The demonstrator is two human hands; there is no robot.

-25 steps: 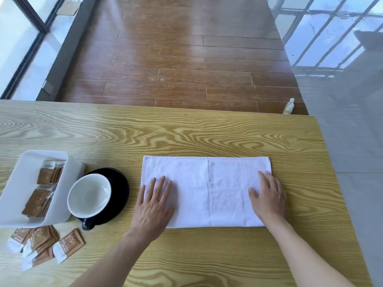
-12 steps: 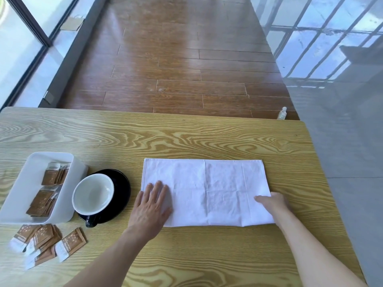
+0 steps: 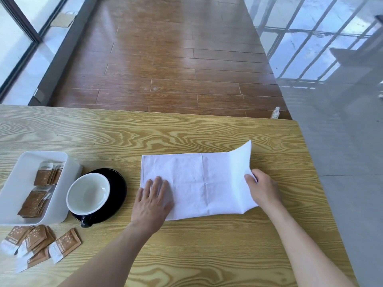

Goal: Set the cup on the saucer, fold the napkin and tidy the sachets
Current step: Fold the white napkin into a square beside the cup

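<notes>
The white napkin [image 3: 199, 183] lay folded in a long strip across the middle of the wooden surface [image 3: 186, 133], its right end lifted off the wood and curling upward. My right hand [image 3: 263, 191] pinched that raised end along its near part, fingers closed on the cloth with the thumb on top. My left hand [image 3: 152, 198] lay flat and spread on the napkin's near left corner, pressing it down. Just to the left of the napkin, the cup [image 3: 88, 194], white inside and empty, sat upright on the black saucer [image 3: 116, 191], its dark handle pointing toward me over the saucer's near rim. The saucer touched or nearly touched the white tray [image 3: 68, 183] on its left; I could not tell which. In the tray, brown sachets [image 3: 44, 177] lay in two rough stacks, one far and one near. More loose sachets [image 3: 39, 245] lay scattered on the surface just in front of the tray, near the left edge, overlapping one another. Beyond the surface, a small bottle [image 3: 275, 112] stood on the brown plank floor [image 3: 165, 69].
</notes>
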